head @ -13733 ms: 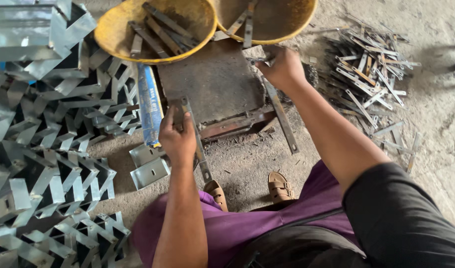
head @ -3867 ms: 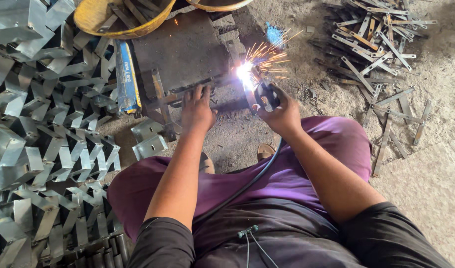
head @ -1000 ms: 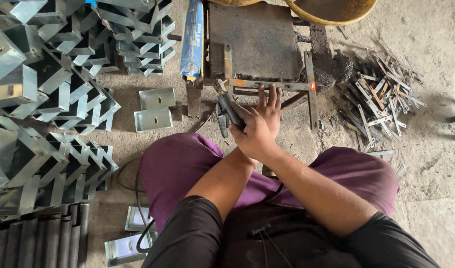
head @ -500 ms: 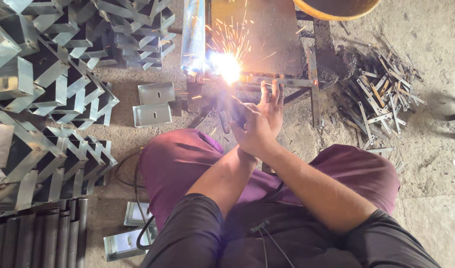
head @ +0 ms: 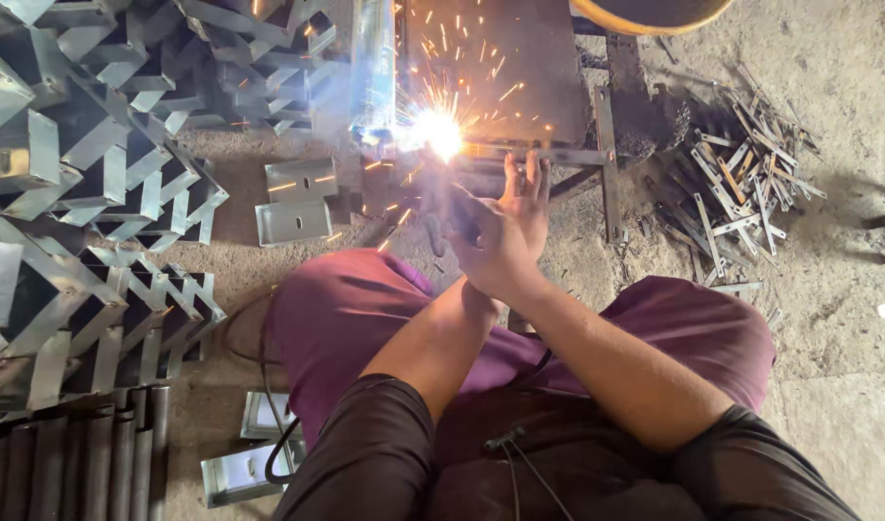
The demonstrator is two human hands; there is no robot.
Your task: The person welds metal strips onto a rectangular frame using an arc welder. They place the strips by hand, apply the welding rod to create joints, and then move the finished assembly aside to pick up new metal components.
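My right hand (head: 505,236) is closed around a dark welding electrode holder (head: 452,212), whose tip burns with a bright arc (head: 441,130) and throws sparks. The arc sits at the front left corner of a dark steel work plate (head: 500,68), on a thin metal bar (head: 558,154). My left hand (head: 473,275) lies tucked under the right one and is mostly hidden. Straight fingers reach up to touch the bar; I cannot tell which hand they belong to. I sit with purple-clad knees on either side.
Stacked galvanised brackets (head: 95,193) fill the left side, with two flat ones (head: 293,198) near the arc. Dark tubes (head: 66,453) lie at lower left. A heap of metal strips (head: 742,193) lies at right. A yellow basin (head: 655,12) sits at top. A black cable (head: 269,453) loops by my left knee.
One second ago there was no arc; it lit half a second ago and still burns at the same corner. Both hands hold the same place.
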